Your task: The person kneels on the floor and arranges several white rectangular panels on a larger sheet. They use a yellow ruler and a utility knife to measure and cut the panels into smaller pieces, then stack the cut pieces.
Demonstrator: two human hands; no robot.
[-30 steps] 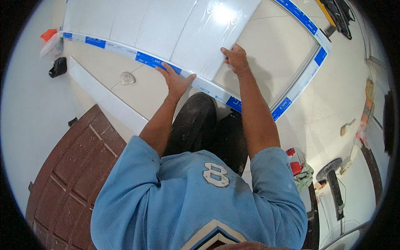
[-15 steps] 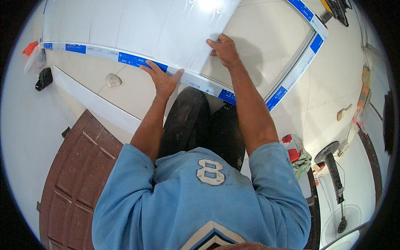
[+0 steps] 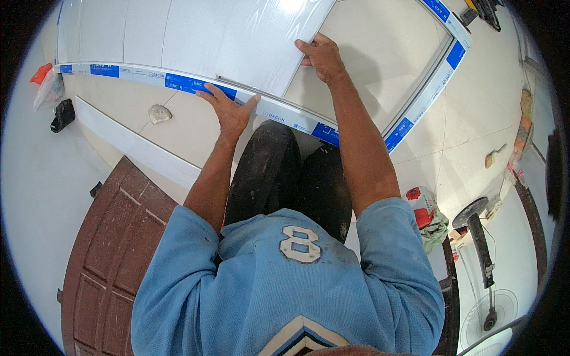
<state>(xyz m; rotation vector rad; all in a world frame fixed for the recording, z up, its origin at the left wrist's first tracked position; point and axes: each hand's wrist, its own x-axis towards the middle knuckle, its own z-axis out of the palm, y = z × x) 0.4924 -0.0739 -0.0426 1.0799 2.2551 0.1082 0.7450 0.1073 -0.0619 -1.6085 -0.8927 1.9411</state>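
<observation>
A long frame with blue-and-white film on its rails lies across my knees' far side, holding white slatted panels. Its right end is open, showing floor tiles. My right hand grips the free right edge of the panel, thumb on top. My left hand rests on the near rail with fingers spread and touching it. A thin slot shows between the panel and that rail, right of my left fingertips.
A loose white strip and stone-like piece lie beyond my left arm; bags at far left. A brown door is at lower left. A standing fan, brush and red-white sack are at right.
My right hand and the panel have moved slightly away from me, and a slot has appeared along the near rail. The whole view has shifted a little; my left hand stays on the rail.
</observation>
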